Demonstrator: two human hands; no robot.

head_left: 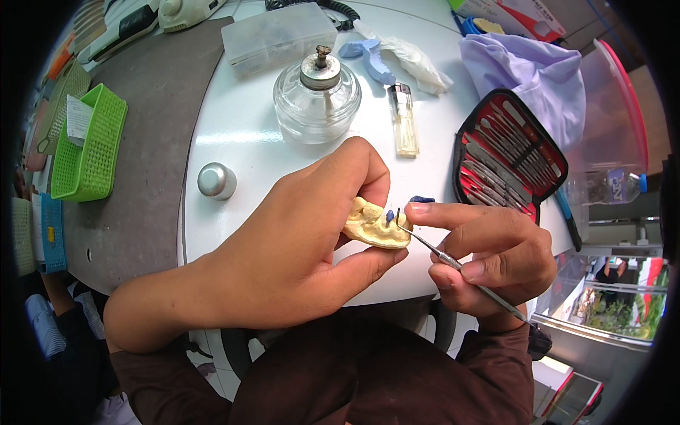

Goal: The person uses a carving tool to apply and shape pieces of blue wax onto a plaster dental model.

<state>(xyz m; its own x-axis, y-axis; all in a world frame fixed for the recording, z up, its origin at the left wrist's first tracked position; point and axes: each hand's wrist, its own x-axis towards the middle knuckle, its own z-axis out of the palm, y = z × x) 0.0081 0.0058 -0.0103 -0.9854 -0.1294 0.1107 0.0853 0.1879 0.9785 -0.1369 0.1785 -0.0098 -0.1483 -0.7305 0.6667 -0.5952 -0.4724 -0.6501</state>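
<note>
Head view showed 2 bare hands working over a white bench (248, 163). The left hand (312, 230) had its grip closed around a pale yellow tooth model (377, 232), with the thumb at the low edge and bent fingers at the far side. The model was held up in front of the body, near the middle. A small dark blue bit (389, 216) stuck up among its teeth. The right hand (496, 258) had a narrow grip, with a thin metal tool (453, 263) pinched in the fingers. The tool's bent tip was right by the blue bit, but I could not tell if they touched. Just past the pointing finger was 1 more dark blue lump (423, 200).

Farther back stood a round glass burner (317, 106) with a dark wick on top. A shiny metal cap (217, 181) sat to its left, and a clear lighter (404, 120) lay to its right. Behind these were a see-through box (280, 41), a light blue curved piece (373, 60) and a crumpled white tissue (418, 65). On the right, a red-lined case (510, 152) lay open, full of metal tools, near a light purple cloth (528, 71). A green basket (92, 152) was far over on the left.
</note>
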